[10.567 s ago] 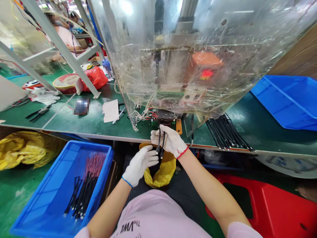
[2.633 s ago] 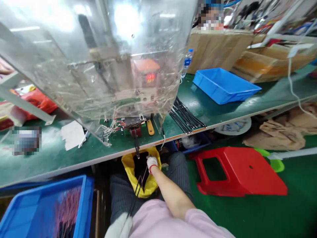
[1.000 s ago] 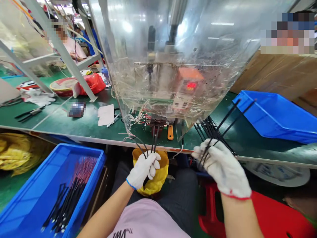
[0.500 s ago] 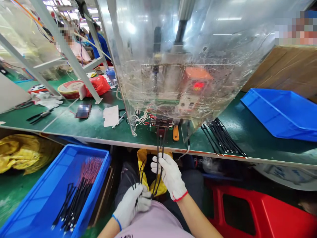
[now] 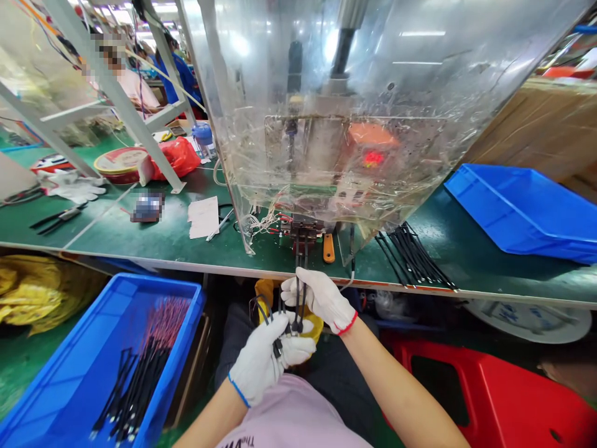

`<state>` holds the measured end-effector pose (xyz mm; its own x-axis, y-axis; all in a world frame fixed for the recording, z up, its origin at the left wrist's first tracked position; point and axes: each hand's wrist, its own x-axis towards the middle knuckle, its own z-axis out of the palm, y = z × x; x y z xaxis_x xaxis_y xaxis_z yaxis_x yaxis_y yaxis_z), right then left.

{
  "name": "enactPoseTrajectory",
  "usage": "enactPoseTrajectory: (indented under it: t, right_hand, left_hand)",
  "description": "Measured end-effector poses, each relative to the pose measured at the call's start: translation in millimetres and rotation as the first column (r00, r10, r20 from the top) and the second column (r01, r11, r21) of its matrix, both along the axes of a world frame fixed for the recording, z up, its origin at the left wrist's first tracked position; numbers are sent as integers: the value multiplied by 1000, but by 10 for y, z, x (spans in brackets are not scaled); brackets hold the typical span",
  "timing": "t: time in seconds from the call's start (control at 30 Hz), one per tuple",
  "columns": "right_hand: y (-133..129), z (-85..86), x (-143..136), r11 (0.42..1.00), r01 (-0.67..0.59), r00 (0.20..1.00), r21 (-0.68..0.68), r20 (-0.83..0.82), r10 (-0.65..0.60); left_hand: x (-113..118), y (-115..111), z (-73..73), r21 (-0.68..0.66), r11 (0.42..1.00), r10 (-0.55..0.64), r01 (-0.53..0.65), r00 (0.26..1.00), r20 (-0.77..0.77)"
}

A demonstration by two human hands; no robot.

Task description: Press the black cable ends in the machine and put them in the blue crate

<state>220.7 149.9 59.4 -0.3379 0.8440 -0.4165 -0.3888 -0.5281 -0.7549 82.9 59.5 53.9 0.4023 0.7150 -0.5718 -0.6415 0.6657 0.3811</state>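
Both hands come together below the black fixture.
The right hand, a second ago raised with cables over the cable pile to the right of the fixture, is now below the fixture, its fingers at the hanging cables. The left hand, lower and farther left of the fixture half a second ago, is now nearer to it, close beneath the right hand; open and without cables in the earliest view, it now holds loose cables.
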Motion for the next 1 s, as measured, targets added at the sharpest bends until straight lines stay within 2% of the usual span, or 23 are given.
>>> enactPoseTrajectory:
  t: [0.2,0.3,0.4,0.5,0.67,0.83,1.0]
  right_hand:
    - [280,163,-61,993,85,996,-82,-16,-87]
    - [366,207,-55,989,100,995,-106,-4,-101]
    - [394,204,-47,989,98,995,-113,-20,-101]
    - [407,184,-47,989,92,995,-119,-33,-96]
    - [426,136,-47,992,77,995,-100,-54,-83]
    - [431,89,-50,992,85,994,-89,-65,-91]
    - [443,125,-86,989,96,995,-112,-26,-99]
  left_hand:
    - [-56,9,-48,-5,998,70,-70,992,102]
    - [-118,14,-91,-22,996,93,-92,995,38]
    - [-173,19,-158,-36,992,119,-120,992,-39]
    - [-200,25,-205,-22,991,134,-135,990,-41]
    - [-196,38,-204,-21,989,145,-145,989,-3]
    - [-200,22,-227,-53,991,121,-125,990,-78]
    - [-217,-2,-252,-34,998,58,-55,993,99]
